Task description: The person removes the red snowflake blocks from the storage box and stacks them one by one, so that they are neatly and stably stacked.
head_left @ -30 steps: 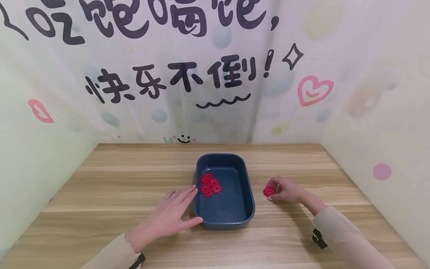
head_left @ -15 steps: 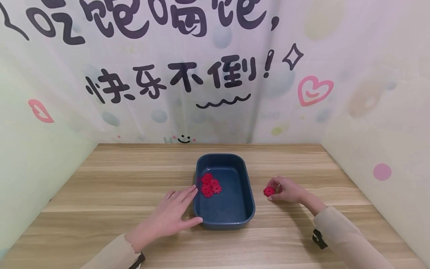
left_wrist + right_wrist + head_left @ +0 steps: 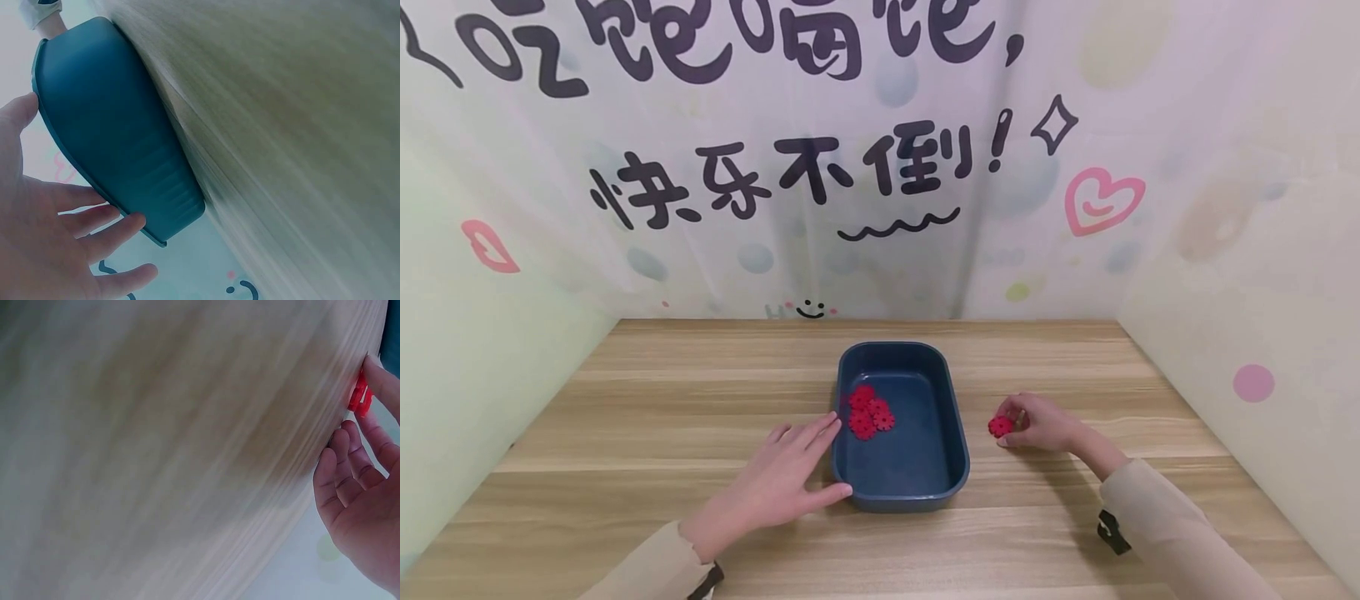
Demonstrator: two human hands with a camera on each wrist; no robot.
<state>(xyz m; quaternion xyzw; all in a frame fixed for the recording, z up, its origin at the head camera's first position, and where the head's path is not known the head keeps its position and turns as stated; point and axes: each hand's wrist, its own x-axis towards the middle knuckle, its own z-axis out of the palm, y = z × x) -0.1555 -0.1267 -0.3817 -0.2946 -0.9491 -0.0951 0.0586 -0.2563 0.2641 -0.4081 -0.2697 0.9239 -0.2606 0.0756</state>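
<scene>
I see a wooden surface (image 3: 625, 433) with a blue bin (image 3: 951, 467) at its middle, red discs (image 3: 869, 412) inside. My left hand (image 3: 775, 487) lies flat, fingers straight, against the bin's side. My right hand (image 3: 1041, 422) pinches one disc (image 3: 1000, 427) just right of the bin. I judge a pickup underway; next, lift it over the rim.

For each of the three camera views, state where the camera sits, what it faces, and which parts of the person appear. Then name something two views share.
Head: worn on the head, looking forward and down at the wooden table; shows left hand, right hand and both sleeves.
Left wrist: beside the left hand, facing the blue tray's outer wall.
Right wrist: close above the tabletop, showing right-hand fingers on a red gear piece.
Shared: head view also shows the tray and the piece.
</scene>
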